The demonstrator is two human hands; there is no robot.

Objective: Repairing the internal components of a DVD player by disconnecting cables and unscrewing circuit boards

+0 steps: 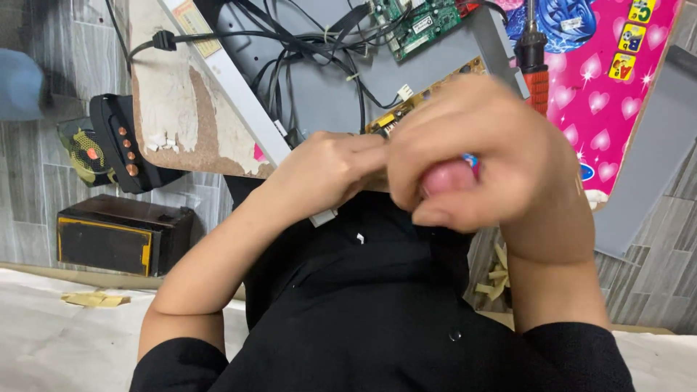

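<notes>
A small blue-and-red object, mostly hidden and blurred, sits pinched between curled fingers above the lap.

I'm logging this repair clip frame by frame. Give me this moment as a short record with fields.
view: head camera, looking down at both hands, image blurred by motion
left hand: closed, fingertips meeting the right hand
right hand: closed in a fist around a small thing with a blue and red tip; what it is cannot be told
behind the hands: yellow circuit board, green circuit board, black cables on a grey panel
right of panel: soldering iron, pink patterned sheet
left: black box with yellow edges
</notes>
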